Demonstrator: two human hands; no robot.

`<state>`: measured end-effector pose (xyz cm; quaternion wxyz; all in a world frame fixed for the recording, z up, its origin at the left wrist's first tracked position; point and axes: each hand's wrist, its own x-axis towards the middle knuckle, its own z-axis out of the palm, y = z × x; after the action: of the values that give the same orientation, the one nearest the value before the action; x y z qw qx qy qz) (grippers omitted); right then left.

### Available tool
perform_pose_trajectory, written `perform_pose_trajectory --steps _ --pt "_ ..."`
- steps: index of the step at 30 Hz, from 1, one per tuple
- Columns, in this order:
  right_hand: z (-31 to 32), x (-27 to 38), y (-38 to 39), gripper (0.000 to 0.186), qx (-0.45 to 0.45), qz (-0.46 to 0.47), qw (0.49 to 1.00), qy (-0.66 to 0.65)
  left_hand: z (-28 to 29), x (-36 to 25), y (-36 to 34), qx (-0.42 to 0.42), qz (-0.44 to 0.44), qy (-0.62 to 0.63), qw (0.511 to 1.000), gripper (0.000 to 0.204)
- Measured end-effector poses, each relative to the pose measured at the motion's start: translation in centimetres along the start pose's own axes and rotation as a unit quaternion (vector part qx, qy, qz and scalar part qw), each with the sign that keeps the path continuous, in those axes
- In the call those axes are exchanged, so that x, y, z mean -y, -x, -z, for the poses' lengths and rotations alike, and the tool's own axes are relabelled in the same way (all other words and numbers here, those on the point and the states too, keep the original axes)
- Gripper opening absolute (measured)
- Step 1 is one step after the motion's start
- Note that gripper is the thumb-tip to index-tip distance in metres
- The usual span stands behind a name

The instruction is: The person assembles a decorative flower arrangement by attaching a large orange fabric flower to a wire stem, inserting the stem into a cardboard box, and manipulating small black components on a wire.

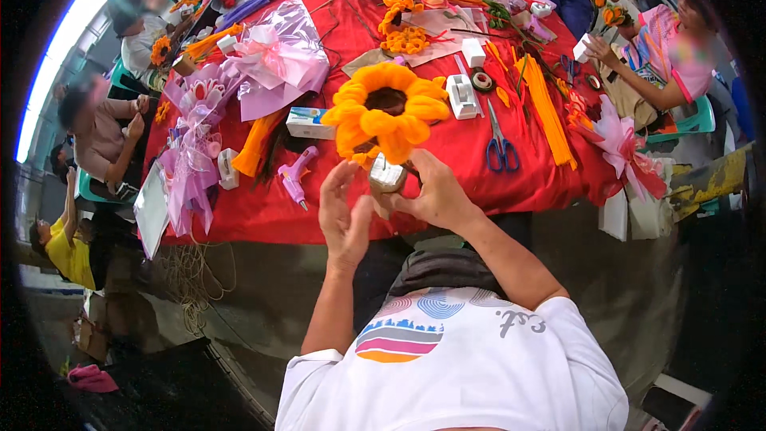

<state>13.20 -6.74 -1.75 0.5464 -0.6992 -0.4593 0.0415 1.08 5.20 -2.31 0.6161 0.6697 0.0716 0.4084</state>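
White printed shirt [487,375] nearest the lens. Right hand [440,195] is part-curled, holding the white block [388,174] at its side, orange flower [387,108] just beyond, over the red tablecloth [527,195]; left hand [345,227] loosely open beside the block, contact unclear.

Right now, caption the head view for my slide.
Left hand and right hand near a fuzzy orange sunflower above a red tablecloth.

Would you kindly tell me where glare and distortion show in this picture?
In the head view, the white strip at upper left is washed out; the shiny pale-pink plastic wrapping catches bright highlights; the red cloth-covered table looks bowed along its front edge; the large fuzzy orange flower reads clearly.
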Motion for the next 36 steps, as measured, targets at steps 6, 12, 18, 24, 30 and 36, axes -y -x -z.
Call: perform_pose_trajectory --steps 6,12,18,24,30,36 --pt "0.2 0.5 -0.7 0.055 0.001 -0.022 1.0 -0.002 -1.0 -3.5 -3.5 -0.035 -0.032 -0.008 0.999 0.015" --pt "-0.3 0.4 -1.6 0.056 0.011 -0.057 0.998 0.034 -1.5 -4.9 -4.6 -0.037 0.011 0.07 0.997 0.015" --pt "-0.5 0.4 -1.7 0.057 0.007 -0.062 0.997 0.043 -2.4 -5.2 -5.8 -0.083 0.035 0.149 0.985 0.013" --pt "-0.4 -0.2 -1.6 0.058 -0.009 -0.047 0.997 0.064 -2.6 -5.2 -6.0 -0.064 0.025 0.17 0.983 0.013" --pt "0.1 -0.4 -1.6 0.059 -0.052 -0.02 0.994 0.094 -2.7 -5.2 -4.8 -0.04 0.019 0.197 0.979 0.014" --pt "1.0 -0.4 -1.6 0.062 -0.097 0.003 0.983 0.158 -2.1 -6.1 -3.1 -0.018 0.047 0.208 0.977 0.016"
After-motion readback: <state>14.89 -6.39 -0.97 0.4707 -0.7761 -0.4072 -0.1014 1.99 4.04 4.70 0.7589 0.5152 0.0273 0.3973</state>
